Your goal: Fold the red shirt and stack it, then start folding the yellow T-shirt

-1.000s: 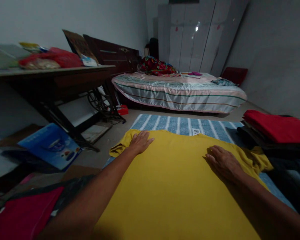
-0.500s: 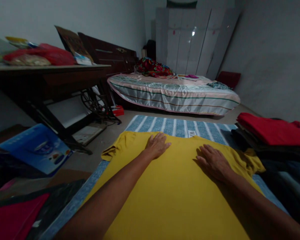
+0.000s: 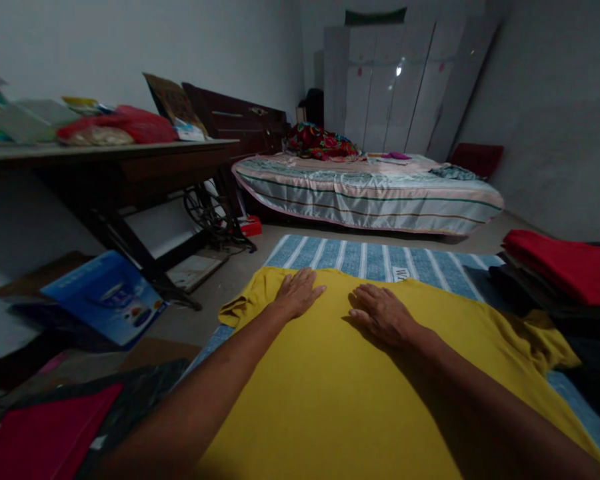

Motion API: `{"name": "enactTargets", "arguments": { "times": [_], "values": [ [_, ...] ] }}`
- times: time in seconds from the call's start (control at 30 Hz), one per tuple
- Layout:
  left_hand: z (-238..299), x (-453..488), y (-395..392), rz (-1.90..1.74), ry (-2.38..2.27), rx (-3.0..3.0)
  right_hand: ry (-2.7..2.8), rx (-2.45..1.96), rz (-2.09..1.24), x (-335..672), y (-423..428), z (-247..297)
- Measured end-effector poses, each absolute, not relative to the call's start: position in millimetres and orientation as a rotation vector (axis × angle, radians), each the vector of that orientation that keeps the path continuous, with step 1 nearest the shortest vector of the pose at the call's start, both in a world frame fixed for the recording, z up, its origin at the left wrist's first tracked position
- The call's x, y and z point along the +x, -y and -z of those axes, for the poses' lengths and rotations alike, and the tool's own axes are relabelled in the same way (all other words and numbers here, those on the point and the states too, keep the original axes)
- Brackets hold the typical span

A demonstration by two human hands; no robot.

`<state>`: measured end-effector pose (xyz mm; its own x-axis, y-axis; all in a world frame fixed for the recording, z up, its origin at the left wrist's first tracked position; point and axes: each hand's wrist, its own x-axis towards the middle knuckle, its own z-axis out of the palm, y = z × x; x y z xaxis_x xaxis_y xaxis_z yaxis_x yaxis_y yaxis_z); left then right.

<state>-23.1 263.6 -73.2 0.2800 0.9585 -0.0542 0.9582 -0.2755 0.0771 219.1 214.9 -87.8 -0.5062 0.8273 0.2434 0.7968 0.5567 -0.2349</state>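
A yellow T-shirt [image 3: 330, 393] lies spread flat on a blue-and-white striped mat [image 3: 350, 257] on the floor. My left hand [image 3: 297, 293] rests palm down on the shirt near its far left shoulder, fingers stretched out. My right hand [image 3: 383, 315] lies flat on the shirt close beside it, near the middle of the far edge, fingers extended. Neither hand holds anything. One short sleeve [image 3: 237, 308] bunches at the left, the other [image 3: 553, 343] at the right.
A stack of folded clothes topped by a red piece [image 3: 563, 267] sits at the right. Red cloth [image 3: 45, 437] and a blue box [image 3: 105, 303] lie at the left, under a dark table [image 3: 110, 163]. A bed [image 3: 365, 190] and white wardrobes [image 3: 405, 87] stand beyond.
My right hand has slid left across the shirt, from near the right shoulder to the middle beside my left hand. My left hand stays near the far left part.
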Motion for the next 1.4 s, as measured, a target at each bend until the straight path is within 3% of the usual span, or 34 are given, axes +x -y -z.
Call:
{"name": "enactTargets", "arguments": {
  "times": [0.7, 0.9, 1.1, 1.23, 1.4],
  "values": [
    [83.8, -50.4, -282.8, -0.076, -1.953, 2.542, 2.392, -1.412, -0.146, 131.2, -256.6, 62.4],
    [75.5, -46.4, -278.1, -0.110, -1.973, 2.495, 2.372, -1.521, -0.123, 183.4, -195.9, 53.0],
    [64.6, -47.5, -224.1, -0.058, -1.902, 2.592, 2.216, -1.764, -0.134, 283.5, -131.6, 67.9],
    [66.4, -55.9, -187.8, 0.092, -2.027, 2.515, 2.164, -1.934, -0.005, 334.0, -103.4, 78.6],
    [67.7, -62.0, -180.6, -0.019, -1.969, 2.569, 2.103, -2.048, 0.088, 366.2, -82.8, 77.1]
  ]
}}
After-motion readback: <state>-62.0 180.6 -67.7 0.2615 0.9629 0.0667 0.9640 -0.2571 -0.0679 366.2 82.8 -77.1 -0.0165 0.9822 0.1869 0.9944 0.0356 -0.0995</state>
